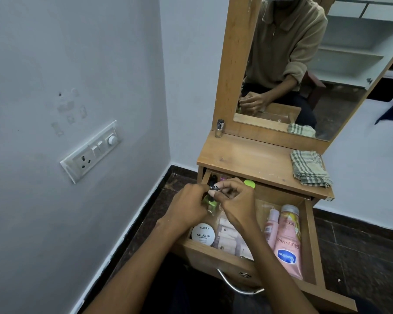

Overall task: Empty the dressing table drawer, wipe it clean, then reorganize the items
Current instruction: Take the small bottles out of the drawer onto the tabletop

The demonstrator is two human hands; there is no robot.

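A green bottle [208, 201] is gripped by the left hand [186, 207] and its cap pinched by the right hand [233, 200] above the open drawer [308, 241], where a round tin [202, 235], sachets [230, 239] and pink tubes [287, 241] are kept.

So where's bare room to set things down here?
The tabletop is bare between the small bottle at its back left and the checked cloth at its right. The drawer is crowded: tubes, sachets, a round tin, both hands above.
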